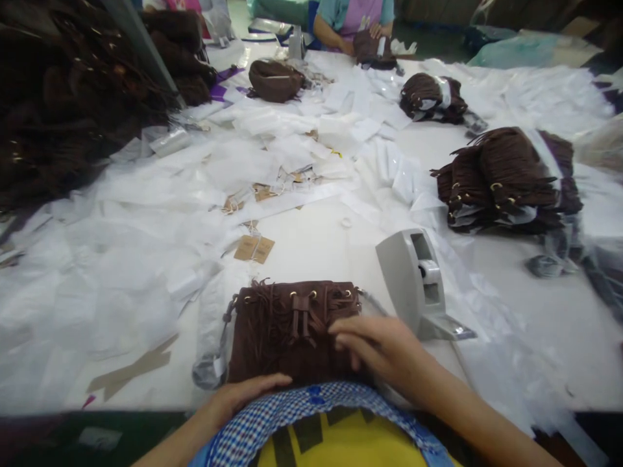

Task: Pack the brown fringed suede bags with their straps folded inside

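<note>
A dark brown fringed bag point(277, 331) with gold eyelets and a tied cord lies flat at the table's near edge. My right hand point(367, 337) rests on its right side, fingers bent over the fringe; whether they pinch any strands is too small to tell. Along the bag's lower left edge lies my left hand point(257, 387), its fingers stretched out and flat. A strap runs down the bag's left side to a clear plastic-wrapped part point(208, 371). Two tan tags point(254, 248) lie just beyond the bag.
A grey tape dispenser point(411, 279) stands right of the bag. Stacked fringed bags point(511, 178) lie at the right, and a dark pile of bags point(63, 97) fills the left. White wrapping sheets point(141, 240) cover much of the table point(326, 240). A person point(355, 23) handles a bag opposite.
</note>
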`<state>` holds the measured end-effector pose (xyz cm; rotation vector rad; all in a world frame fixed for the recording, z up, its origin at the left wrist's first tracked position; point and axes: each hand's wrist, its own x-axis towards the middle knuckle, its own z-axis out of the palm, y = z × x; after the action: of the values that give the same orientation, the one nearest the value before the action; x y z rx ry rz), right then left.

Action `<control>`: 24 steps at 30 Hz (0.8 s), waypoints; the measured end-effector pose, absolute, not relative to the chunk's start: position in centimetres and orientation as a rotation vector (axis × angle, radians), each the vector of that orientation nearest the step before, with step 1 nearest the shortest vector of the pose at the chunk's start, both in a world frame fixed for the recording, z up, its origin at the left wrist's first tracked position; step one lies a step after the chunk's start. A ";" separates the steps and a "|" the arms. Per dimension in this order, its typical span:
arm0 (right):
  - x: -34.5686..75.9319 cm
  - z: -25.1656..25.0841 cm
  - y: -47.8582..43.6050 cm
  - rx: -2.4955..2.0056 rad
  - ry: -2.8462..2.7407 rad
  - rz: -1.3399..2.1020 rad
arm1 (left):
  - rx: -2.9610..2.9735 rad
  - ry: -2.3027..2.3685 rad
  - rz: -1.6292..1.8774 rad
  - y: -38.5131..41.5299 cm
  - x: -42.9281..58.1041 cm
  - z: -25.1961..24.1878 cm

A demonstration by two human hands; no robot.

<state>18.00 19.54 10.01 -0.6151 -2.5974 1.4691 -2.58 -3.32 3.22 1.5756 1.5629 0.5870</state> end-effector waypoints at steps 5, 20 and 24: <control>15.0 6.8 20.1 -0.562 -2.562 0.923 | 1.547 1.686 0.629 0.2 -6.1 8.8; 12.5 5.6 20.6 -0.718 -2.600 1.146 | 1.979 1.817 0.583 10.5 -6.5 5.7; 11.4 5.0 20.7 -0.727 -2.685 1.057 | 1.895 1.849 0.723 10.3 -6.6 5.2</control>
<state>11.35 20.69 4.95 -0.7275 -2.6853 1.0571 -6.65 10.33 5.16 1.8949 1.8488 0.7230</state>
